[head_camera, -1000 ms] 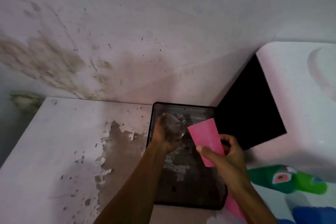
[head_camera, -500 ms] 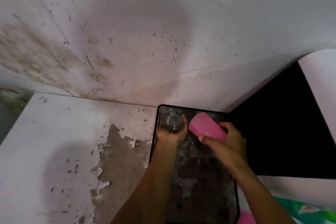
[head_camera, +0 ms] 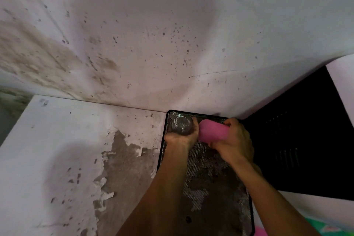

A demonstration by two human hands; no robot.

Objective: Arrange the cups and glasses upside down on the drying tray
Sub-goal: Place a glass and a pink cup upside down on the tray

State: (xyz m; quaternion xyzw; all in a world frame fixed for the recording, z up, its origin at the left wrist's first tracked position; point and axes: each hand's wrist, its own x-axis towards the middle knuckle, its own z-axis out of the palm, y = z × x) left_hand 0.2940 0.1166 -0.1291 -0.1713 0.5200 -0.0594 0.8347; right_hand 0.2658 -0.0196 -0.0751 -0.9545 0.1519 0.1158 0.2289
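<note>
2 hands over mesh tray (head_camera: 214, 182), left hand (head_camera: 183, 136) clamped on glass (head_camera: 182, 125), right hand (head_camera: 232, 140) clamped on pink cup (head_camera: 212, 132)

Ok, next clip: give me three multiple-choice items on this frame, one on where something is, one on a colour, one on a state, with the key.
1. Where on the tray is the glass?
A. far left corner
B. near right corner
C. off the tray, on the counter

2. What colour is the cup in the right hand?
A. blue
B. pink
C. white

3. What is the left hand doing?
A. lying flat on the counter
B. holding the glass
C. hanging empty above the tray

Key:
1 A, the glass sits against the tray's back left rim by the wall.
2 B, the cup is plainly pink against the black mesh.
3 B, the left hand's fingers wrap round the side of the glass.
</note>
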